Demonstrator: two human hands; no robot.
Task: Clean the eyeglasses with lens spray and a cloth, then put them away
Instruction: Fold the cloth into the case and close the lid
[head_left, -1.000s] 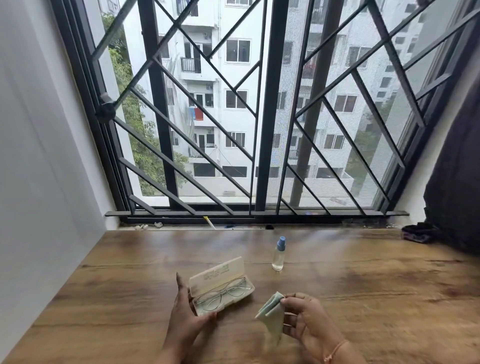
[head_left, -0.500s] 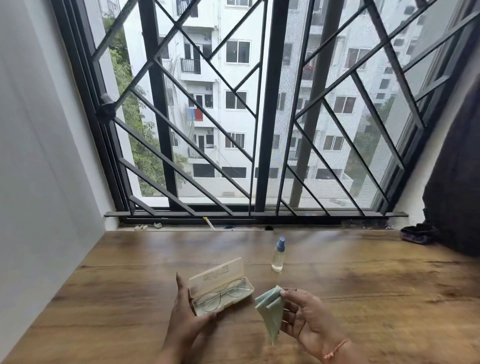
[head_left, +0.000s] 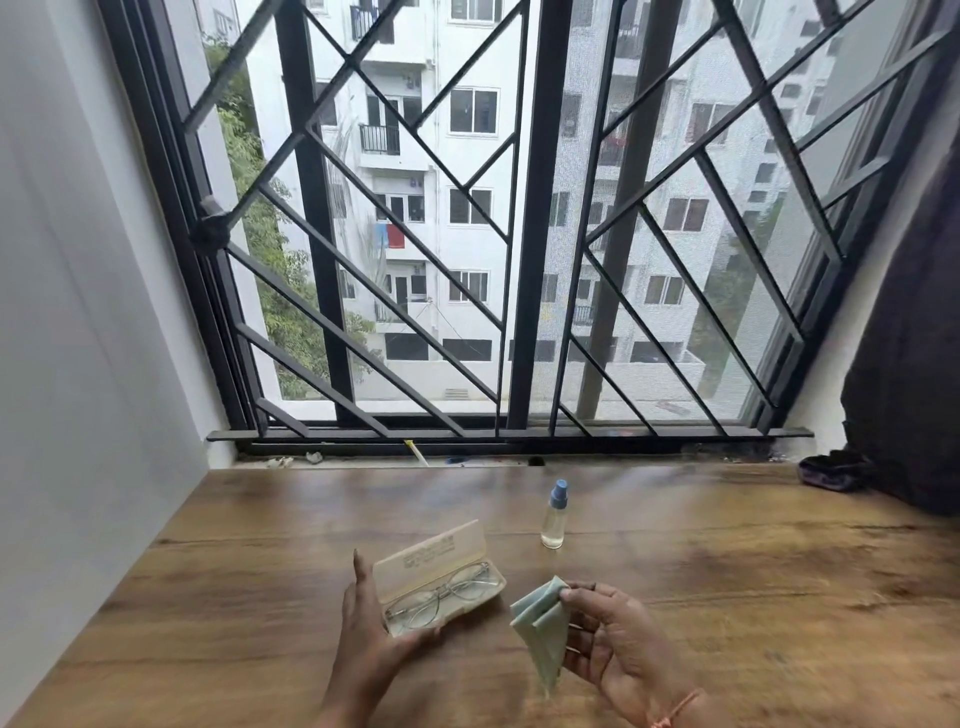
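A: Where do the eyeglasses (head_left: 441, 596) sit?

B: Folded inside the open case (head_left: 431, 553), its lid tipped back toward the far edge of the worktop (head_left: 753, 571). The case lies close to the near edge, a little left of the middle.

A: And the hands?

B: The left hand (head_left: 371, 623) is flat, with its fingers straight against the case's left end and its thumb laid along the near side. It steadies the case and grips nothing. The right hand (head_left: 610, 644) pinches a folded pale green cloth (head_left: 540, 631) between thumb and fingertips, just right of the case, and the cloth hangs from the pinch.

A: The spray?

B: The spray bottle (head_left: 553, 514), 1 small clear one with a blue cap, stands upright beyond the case toward the far edge, apart from both hands. I judge the cleaning has not begun.

A: What could go wrong?

B: 3 things, I think. The frame looks thin, so pulling it out by 1 temple could twist it or catch it on the case rim. The case looks like light plastic, so if the left hand comes away as the eyeglasses lift, it may skid or snap closed. And a reach across for the bottle with the cloth in hand could knock that narrow bottle over.
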